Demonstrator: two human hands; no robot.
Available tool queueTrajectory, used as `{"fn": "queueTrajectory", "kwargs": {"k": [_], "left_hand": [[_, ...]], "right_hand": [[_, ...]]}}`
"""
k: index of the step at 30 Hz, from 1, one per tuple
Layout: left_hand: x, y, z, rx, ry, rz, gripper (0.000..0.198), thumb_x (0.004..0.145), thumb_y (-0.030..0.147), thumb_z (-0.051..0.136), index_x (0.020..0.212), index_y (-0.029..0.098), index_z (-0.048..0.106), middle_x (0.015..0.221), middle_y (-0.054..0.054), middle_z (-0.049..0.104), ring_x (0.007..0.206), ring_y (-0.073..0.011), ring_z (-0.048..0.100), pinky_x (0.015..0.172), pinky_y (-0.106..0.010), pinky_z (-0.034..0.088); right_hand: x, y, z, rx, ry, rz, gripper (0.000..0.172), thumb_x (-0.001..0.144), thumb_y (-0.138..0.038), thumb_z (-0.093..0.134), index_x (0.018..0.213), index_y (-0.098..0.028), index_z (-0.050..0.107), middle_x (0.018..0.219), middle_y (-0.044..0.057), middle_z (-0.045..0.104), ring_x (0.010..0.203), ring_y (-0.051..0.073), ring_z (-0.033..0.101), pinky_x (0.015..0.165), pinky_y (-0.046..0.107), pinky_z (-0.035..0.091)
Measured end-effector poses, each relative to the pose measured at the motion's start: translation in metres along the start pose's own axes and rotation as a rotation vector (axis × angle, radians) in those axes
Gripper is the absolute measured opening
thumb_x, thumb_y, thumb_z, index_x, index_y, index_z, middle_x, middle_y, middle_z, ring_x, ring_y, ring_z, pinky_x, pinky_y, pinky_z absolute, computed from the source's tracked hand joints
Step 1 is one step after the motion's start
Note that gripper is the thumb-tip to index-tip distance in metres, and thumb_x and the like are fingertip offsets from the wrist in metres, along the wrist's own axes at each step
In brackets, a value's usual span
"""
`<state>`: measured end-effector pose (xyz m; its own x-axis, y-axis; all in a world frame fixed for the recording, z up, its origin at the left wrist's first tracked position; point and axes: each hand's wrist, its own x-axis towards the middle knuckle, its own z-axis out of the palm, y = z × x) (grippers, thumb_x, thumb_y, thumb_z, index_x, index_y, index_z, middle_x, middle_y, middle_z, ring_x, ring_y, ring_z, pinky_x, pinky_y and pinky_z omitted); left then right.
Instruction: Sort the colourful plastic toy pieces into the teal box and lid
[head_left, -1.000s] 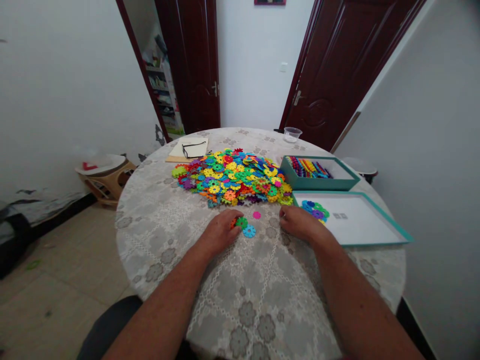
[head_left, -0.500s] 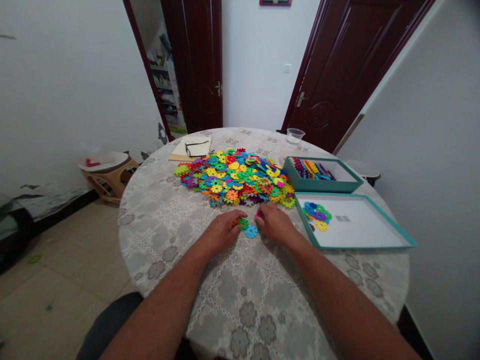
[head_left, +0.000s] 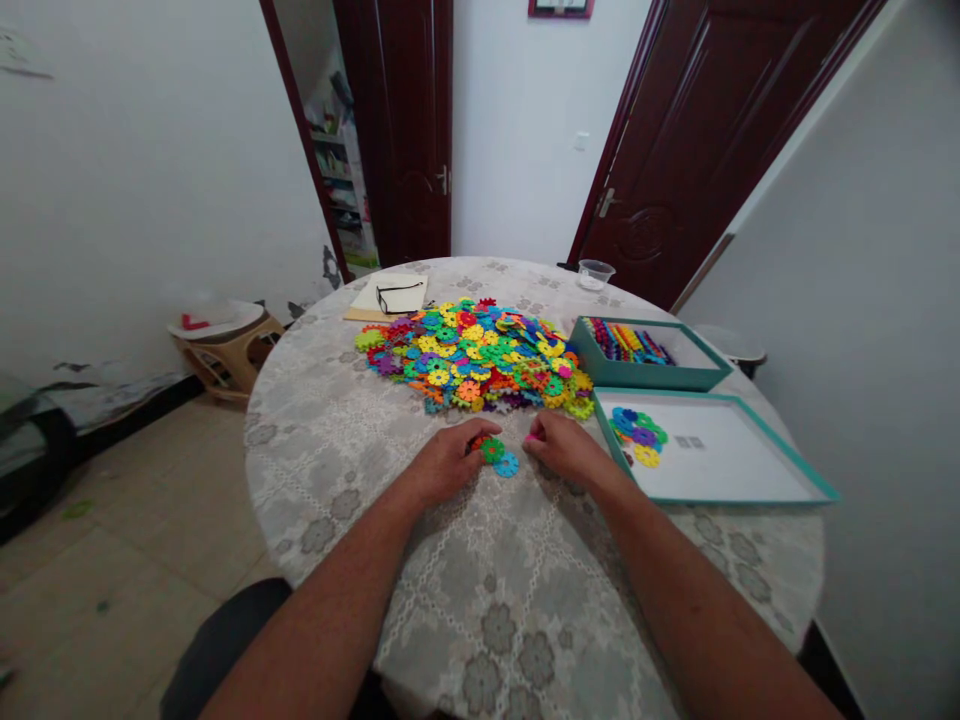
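My left hand (head_left: 450, 462) is closed around a small cluster of notched plastic discs. An orange disc (head_left: 478, 442) is partly covered by its fingers, a green disc (head_left: 492, 450) shows beside them, and a blue disc (head_left: 506, 464) juts out at the lower right. A short gap away, my right hand (head_left: 564, 446) pinches a pink disc (head_left: 532, 438), mostly hidden by the fingertips. Just beyond both hands spreads a big heap of multicoloured discs (head_left: 472, 355).
On the right lies a shallow teal-rimmed lid (head_left: 750, 455) with several discs at its left end. Behind it stands a teal box (head_left: 652, 376) holding rows of coloured discs. Glasses (head_left: 400, 297) rest on a pad at the back left; a clear plastic bowl (head_left: 595, 274) sits at the far edge.
My right hand has drawn slightly right with the pink disc, widening the gap to the left hand's cluster. The whole view has shifted a little.
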<state>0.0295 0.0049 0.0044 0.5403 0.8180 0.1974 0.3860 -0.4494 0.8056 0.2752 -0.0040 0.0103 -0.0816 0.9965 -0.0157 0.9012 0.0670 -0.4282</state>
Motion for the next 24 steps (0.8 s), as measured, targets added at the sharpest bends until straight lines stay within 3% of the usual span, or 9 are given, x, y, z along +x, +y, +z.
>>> {"fn": "queueTrajectory", "kwargs": {"k": [5, 9, 12, 20, 24], "left_hand": [[0.003, -0.007, 0.003, -0.008, 0.091, -0.042, 0.04, 0.085, 0.013, 0.058, 0.121, 0.023, 0.071, 0.116, -0.005, 0.077, 0.105, -0.0225, 0.07, 0.1, -0.037, 0.053], [0.006, -0.014, 0.003, -0.019, 0.191, -0.081, 0.033, 0.088, 0.02, 0.061, 0.119, 0.024, 0.072, 0.118, -0.006, 0.076, 0.106, -0.0239, 0.07, 0.1, -0.04, 0.053], [0.007, -0.015, 0.002, -0.07, 0.204, -0.096, 0.031, 0.088, 0.026, 0.064, 0.118, 0.024, 0.072, 0.115, -0.006, 0.076, 0.102, -0.0237, 0.07, 0.097, -0.04, 0.055], [0.009, -0.021, 0.006, -0.213, 0.22, -0.161, 0.036, 0.085, 0.032, 0.072, 0.119, 0.022, 0.071, 0.108, -0.006, 0.077, 0.099, -0.0234, 0.07, 0.092, -0.039, 0.057], [0.009, -0.021, 0.007, -0.191, 0.223, -0.166, 0.034, 0.086, 0.032, 0.072, 0.118, 0.023, 0.072, 0.111, -0.007, 0.076, 0.101, -0.0236, 0.07, 0.094, -0.04, 0.056]], "right_hand": [[-0.009, -0.006, 0.0, 0.189, -0.029, -0.114, 0.003, 0.085, -0.019, 0.066, 0.086, -0.02, 0.064, 0.08, 0.0, 0.066, 0.074, 0.015, 0.057, 0.064, 0.024, 0.034], [-0.017, -0.017, 0.003, 0.337, -0.141, -0.156, 0.021, 0.086, -0.026, 0.068, 0.106, -0.021, 0.069, 0.082, -0.001, 0.069, 0.073, 0.015, 0.06, 0.066, 0.024, 0.038], [-0.018, -0.024, 0.005, 0.248, -0.149, -0.178, 0.023, 0.085, -0.027, 0.07, 0.107, -0.021, 0.072, 0.085, 0.001, 0.07, 0.077, 0.016, 0.06, 0.069, 0.026, 0.038], [-0.015, -0.024, 0.007, 0.12, -0.145, -0.208, 0.004, 0.082, -0.022, 0.069, 0.084, -0.019, 0.067, 0.086, 0.002, 0.067, 0.078, 0.016, 0.057, 0.067, 0.025, 0.035], [-0.018, -0.022, 0.007, 0.187, -0.127, -0.174, 0.023, 0.082, -0.023, 0.068, 0.105, -0.021, 0.069, 0.088, 0.001, 0.069, 0.079, 0.017, 0.06, 0.069, 0.026, 0.038]]}}
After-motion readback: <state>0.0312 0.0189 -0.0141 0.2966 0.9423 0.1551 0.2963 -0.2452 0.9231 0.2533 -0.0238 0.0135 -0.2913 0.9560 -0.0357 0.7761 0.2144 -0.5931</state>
